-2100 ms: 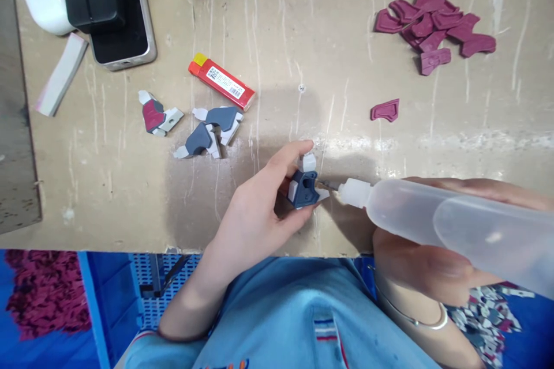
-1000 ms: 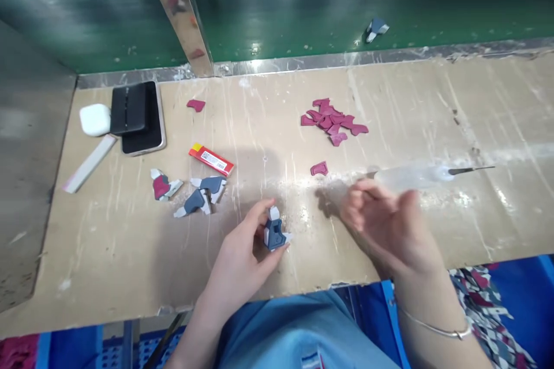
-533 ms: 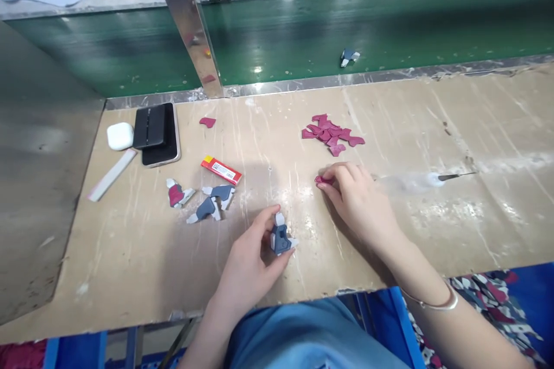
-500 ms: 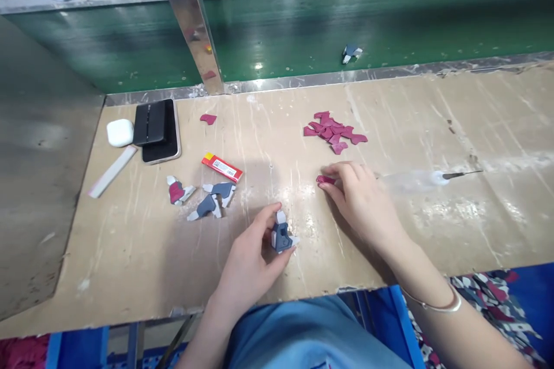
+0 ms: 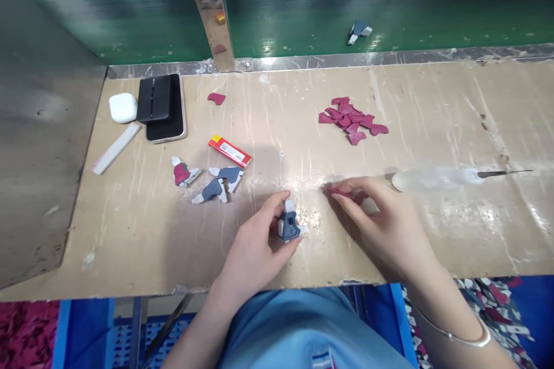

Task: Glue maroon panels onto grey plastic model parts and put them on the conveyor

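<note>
Between the thumb and fingers of my left hand [image 5: 255, 242] is a small dark-blue and light-grey plastic part [image 5: 289, 223], its hollow side facing up. My right hand [image 5: 385, 213] pinches a flat maroon plastic piece [image 5: 340, 191] just above the board, to the right of the left hand. Beyond it lies a pile of similar maroon pieces [image 5: 350, 120]. Left of my left hand lie several assembled parts: two blue-and-grey ones [image 5: 212, 189] and one with a maroon face [image 5: 180, 174]. A clear bottle with a thin needle tip [image 5: 441, 177] lies right of my right hand.
On the left are a phone [image 5: 177, 127], a black flat case [image 5: 154, 98], a white earbud case [image 5: 123, 108] and a pale strip [image 5: 116, 149]. A red-yellow packet [image 5: 230, 151] lies mid-board. A metal post [image 5: 212, 6] stands before the green belt [image 5: 294, 17]. Blue bins [image 5: 82, 334] sit below.
The view has tilted downward and shifted. My right hand has drawn slightly back toward me, with the maroon piece turned flatter in its fingers. My left hand keeps its hold on the blue-grey part.
</note>
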A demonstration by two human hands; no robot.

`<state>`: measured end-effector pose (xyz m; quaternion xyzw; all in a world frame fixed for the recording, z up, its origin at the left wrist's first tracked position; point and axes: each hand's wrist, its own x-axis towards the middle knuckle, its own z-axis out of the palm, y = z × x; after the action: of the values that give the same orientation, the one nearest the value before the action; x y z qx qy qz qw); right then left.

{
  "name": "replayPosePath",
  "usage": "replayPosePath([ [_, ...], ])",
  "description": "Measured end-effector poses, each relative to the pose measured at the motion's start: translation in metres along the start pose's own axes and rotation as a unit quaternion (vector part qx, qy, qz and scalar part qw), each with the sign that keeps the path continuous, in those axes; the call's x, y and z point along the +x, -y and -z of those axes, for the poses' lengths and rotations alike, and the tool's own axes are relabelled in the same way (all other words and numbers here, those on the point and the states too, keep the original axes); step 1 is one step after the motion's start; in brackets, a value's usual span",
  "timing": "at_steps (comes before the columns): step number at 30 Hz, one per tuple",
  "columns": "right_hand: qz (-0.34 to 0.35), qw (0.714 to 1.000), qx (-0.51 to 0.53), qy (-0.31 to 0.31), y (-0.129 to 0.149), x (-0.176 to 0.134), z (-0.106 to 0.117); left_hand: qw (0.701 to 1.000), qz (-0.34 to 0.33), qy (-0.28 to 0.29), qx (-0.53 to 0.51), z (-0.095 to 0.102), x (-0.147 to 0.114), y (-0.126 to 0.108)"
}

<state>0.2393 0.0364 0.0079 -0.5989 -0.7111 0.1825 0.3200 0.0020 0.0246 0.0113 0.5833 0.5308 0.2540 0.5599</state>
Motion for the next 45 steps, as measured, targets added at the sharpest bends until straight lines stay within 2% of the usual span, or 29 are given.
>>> replayPosePath([
  [2, 0.019, 0.999, 0.024, -0.029, 0.015, -0.008, -0.002, 1.0, 0.001, -0.004, -0.008, -0.001, 0.0, -0.001],
  [4, 0.076, 0.996, 0.024, -0.047, 0.027, -0.016, -0.006, 1.0, 0.0, -0.009, -0.009, -0.002, 0.0, -0.001],
  [6, 0.137, 0.989, 0.021, -0.041, 0.033, -0.022, -0.012, 1.0, -0.004, -0.017, -0.003, -0.002, 0.0, -0.001],
  [8, 0.171, 0.985, 0.015, -0.025, 0.035, -0.026, -0.018, 1.0, -0.009, -0.021, 0.004, -0.001, 0.0, -0.001],
  [13, 0.213, 0.976, -0.031, -0.023, 0.033, -0.031, -0.024, 1.0, -0.019, -0.018, 0.007, -0.001, 0.0, -0.001],
  [21, 0.262, 0.964, -0.051, 0.013, 0.033, -0.023, -0.017, 1.0, -0.002, -0.012, 0.006, -0.002, 0.0, -0.004],
  [29, 0.237, 0.97, -0.042, 0.025, 0.036, -0.017, -0.012, 0.999, 0.002, -0.033, 0.036, -0.006, 0.0, -0.002],
  [35, 0.235, 0.972, -0.009, 0.031, 0.028, -0.019, -0.019, 0.999, -0.006, -0.041, 0.016, -0.007, -0.003, 0.0],
  [40, 0.211, 0.976, 0.038, 0.033, 0.026, -0.019, -0.021, 0.995, -0.006, -0.021, -0.092, -0.008, -0.015, -0.004],
  [43, 0.183, 0.978, 0.086, 0.046, 0.029, -0.019, -0.018, 0.981, 0.002, 0.01, -0.194, -0.003, -0.02, -0.007],
  [45, 0.167, 0.978, 0.116, 0.055, 0.032, -0.019, -0.017, 0.968, 0.016, 0.011, -0.25, 0.0, -0.021, -0.007],
])
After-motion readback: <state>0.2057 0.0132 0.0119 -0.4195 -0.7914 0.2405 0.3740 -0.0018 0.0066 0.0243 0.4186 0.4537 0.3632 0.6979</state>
